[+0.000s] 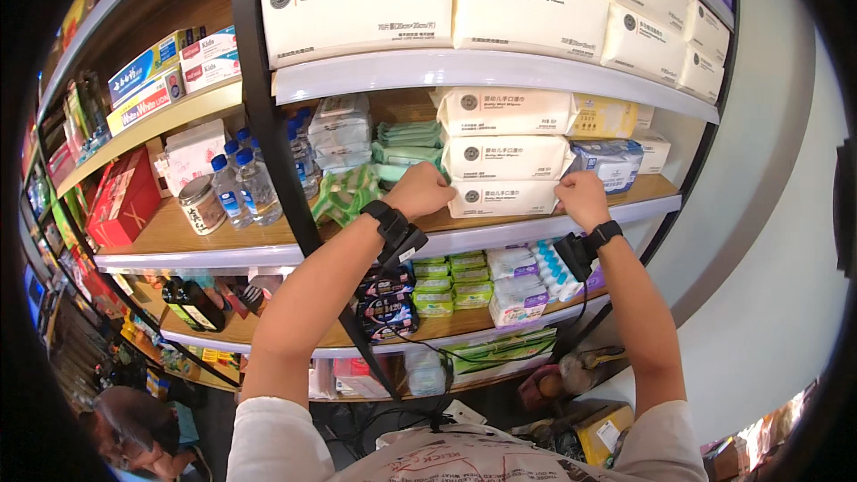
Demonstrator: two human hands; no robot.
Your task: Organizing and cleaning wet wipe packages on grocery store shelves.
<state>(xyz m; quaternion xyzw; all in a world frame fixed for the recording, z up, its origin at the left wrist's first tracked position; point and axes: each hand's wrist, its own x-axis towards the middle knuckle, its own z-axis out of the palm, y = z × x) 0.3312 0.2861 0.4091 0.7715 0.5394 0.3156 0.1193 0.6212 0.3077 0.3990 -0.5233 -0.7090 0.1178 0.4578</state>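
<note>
White packs of baby wet wipes stand in a stack of three on the wooden shelf. My left hand (423,191) is at the left end of the bottom pack (503,199), thumb and fingertips together at its corner. At the same pack's right end is my right hand (584,198), its fingers pinching the edge. The middle pack (510,158) and the top pack (507,112) rest above, touched by neither hand. Green wipes packs (407,154) lie left of the stack, and a blue wipes pack (608,164) lies to its right, behind my right hand.
A shelf edge (495,71) with facial towel packs (358,7) runs above. A black shelf post (278,114) stands left, beside water bottles (258,191). Lower down are sanitary product packs (435,288) and a dangling black cable (462,356). Another person (137,425) is low at the left.
</note>
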